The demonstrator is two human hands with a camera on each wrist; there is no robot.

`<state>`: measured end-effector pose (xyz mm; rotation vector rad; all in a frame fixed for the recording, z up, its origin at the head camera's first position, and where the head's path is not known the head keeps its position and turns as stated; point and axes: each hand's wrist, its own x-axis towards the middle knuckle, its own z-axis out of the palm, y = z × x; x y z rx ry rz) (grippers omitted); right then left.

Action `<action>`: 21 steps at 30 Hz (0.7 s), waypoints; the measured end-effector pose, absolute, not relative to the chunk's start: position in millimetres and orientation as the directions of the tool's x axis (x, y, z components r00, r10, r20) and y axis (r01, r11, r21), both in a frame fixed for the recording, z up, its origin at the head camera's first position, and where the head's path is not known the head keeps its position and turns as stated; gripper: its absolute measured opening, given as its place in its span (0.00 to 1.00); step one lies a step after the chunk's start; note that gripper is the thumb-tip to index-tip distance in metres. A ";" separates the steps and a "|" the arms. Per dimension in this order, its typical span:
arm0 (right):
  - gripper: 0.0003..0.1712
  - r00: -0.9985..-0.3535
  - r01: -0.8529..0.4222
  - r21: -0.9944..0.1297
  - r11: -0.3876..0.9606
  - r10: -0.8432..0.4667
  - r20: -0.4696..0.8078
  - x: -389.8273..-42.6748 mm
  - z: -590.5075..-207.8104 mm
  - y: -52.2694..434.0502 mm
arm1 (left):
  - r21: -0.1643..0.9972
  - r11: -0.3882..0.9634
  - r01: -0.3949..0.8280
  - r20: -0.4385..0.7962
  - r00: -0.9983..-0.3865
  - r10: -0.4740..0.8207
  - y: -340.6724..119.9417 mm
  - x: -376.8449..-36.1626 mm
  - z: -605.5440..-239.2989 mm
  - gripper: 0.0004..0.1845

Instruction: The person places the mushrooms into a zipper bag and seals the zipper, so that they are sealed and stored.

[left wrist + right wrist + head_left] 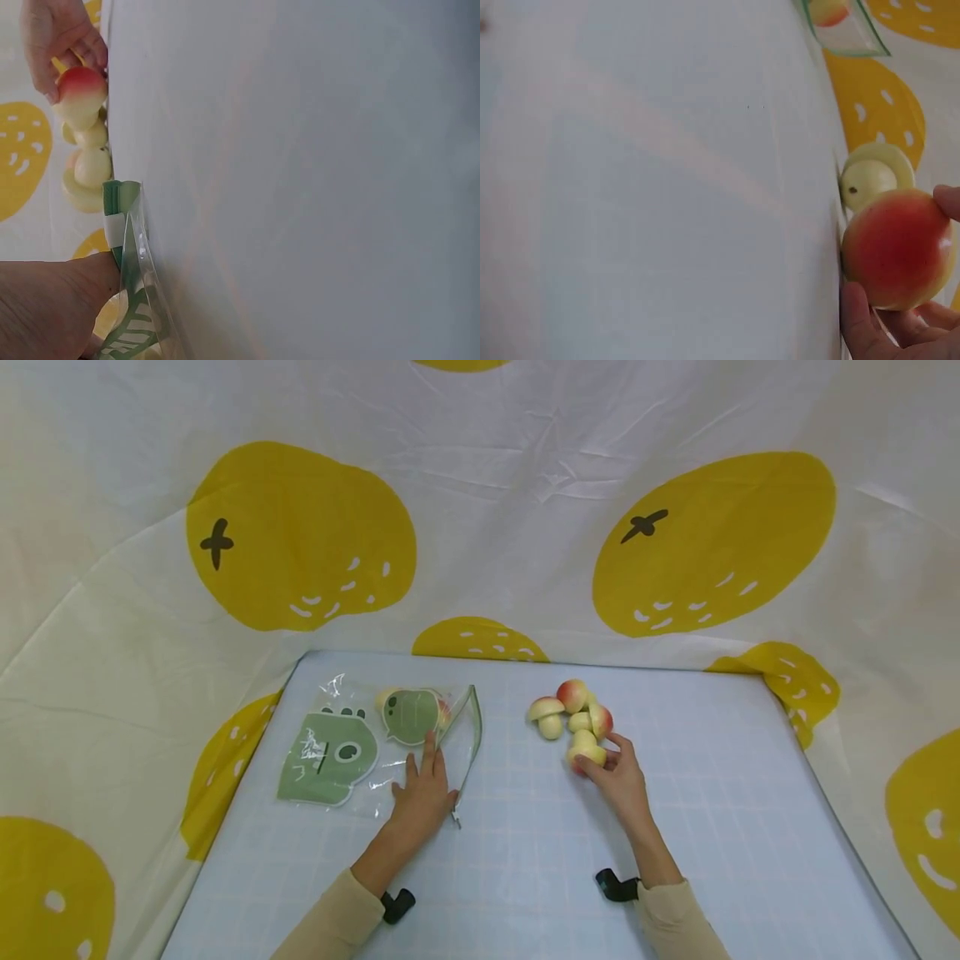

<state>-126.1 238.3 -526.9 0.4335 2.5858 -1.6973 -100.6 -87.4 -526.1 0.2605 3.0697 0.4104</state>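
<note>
My right hand (621,781) grips a toy mushroom (900,247) by its red-and-yellow cap, thumb on one side and fingers on the other. Several more such mushrooms (550,717) lie in a cluster just beyond it. On the left lies a clear zip bag (382,772) printed with a green dinosaur, its green-edged mouth toward the right. Inside, at least one mushroom (829,10) shows red and yellow behind the green print. My left hand (422,793) rests on the bag near its mouth with fingers spread; in the left wrist view the fingers are mostly hidden.
Both hands work over a table (517,852) with a pale blue checked cover. Behind it and at the sides hangs a white cloth (510,552) with yellow fruit prints. A black wrist camera (617,886) sits at the right wrist, another (399,906) at the left.
</note>
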 end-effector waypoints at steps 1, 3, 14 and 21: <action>0.49 -0.961 0.238 -0.902 0.361 0.220 -0.166 -126.2 -527.4 237.9 | 0.261 0.952 0.162 -0.011 -0.985 0.171 -87.8 -100.5 -526.3 0.47; 0.48 -0.961 0.233 -0.910 0.344 0.222 -0.163 -125.8 -528.0 238.1 | 0.252 0.953 0.169 -0.005 -0.984 0.176 -87.8 -100.8 -525.8 0.47; 0.44 -0.967 0.192 -0.939 0.286 0.216 -0.133 -120.1 -527.6 237.0 | 0.252 0.954 0.161 -0.030 -0.984 0.174 -88.0 -100.0 -524.0 0.47; 0.44 -0.977 0.146 -0.942 0.303 0.192 -0.090 -117.1 -521.0 235.2 | 0.246 0.954 0.170 -0.024 -0.983 0.181 -88.0 -99.6 -522.8 0.46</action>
